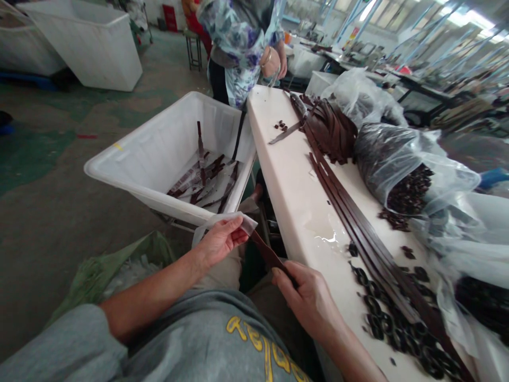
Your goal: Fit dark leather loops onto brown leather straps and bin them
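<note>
My left hand (pixel 220 241) pinches the end of a clear plastic sleeve (pixel 222 220) that covers one end of a dark brown strap (pixel 265 252). My right hand (pixel 308 300) grips the other end of that strap, fingers closed round it. Both hands are held low in front of my lap, beside the white table's (pixel 290 196) near edge. A white plastic bin (pixel 159 154) with several sleeved brown straps in it stands just beyond my left hand.
Long brown straps (pixel 358 223) lie along the table, with small dark loops (pixel 389 323) scattered near me. Clear bags (pixel 401 164) of dark pieces fill the table's right side. Another person (pixel 242 48) stands at the far end. More white bins (pixel 87 42) stand far left.
</note>
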A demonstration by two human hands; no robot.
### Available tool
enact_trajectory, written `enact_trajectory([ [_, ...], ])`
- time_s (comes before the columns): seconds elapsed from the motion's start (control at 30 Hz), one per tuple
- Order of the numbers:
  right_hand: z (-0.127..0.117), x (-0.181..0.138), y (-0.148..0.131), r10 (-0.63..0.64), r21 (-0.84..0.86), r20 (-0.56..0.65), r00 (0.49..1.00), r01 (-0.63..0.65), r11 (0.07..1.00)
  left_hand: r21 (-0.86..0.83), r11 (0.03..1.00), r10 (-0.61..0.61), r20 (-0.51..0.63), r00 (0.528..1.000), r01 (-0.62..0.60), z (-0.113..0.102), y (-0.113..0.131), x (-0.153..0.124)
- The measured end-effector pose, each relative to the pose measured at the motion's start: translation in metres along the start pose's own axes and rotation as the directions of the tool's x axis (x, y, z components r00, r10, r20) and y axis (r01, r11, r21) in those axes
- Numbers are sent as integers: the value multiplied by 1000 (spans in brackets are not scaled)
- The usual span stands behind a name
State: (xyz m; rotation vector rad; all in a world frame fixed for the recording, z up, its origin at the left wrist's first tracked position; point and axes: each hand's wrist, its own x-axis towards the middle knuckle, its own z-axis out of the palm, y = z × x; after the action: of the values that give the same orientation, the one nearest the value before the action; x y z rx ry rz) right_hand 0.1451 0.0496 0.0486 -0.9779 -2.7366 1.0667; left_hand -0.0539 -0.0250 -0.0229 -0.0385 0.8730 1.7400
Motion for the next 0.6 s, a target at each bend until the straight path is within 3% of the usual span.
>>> enact_trajectory([
  [0.1, 5, 16, -7, -6, -4, 32, 999, 6, 1000, 74, 996, -51, 27, 998, 49, 5, -14, -8],
  [0.2, 3, 24, -11, 28, 135, 134, 991, -46, 990, 128, 990, -61, 49, 997, 55, 7, -11, -9],
  [0.27, -2, 19, -8, 41, 277, 259, 965, -115, 954, 115, 993, 9, 18, 1000, -11, 3, 8, -1],
  [0.4, -5, 1, 6, 103, 456, 490, 866, -355, 816, 104, 981, 172, -95, 981, -162, -7, 52, 14],
  [0.47, 1, 0, 8, 145, 486, 472, 870, -393, 781, 147, 977, 167, -60, 984, -157, -6, 51, 11],
  [0.6, 15, 24, -4, 127, 514, 271, 954, -254, 819, 262, 963, 32, 130, 991, -66, 8, 5, -14],
])
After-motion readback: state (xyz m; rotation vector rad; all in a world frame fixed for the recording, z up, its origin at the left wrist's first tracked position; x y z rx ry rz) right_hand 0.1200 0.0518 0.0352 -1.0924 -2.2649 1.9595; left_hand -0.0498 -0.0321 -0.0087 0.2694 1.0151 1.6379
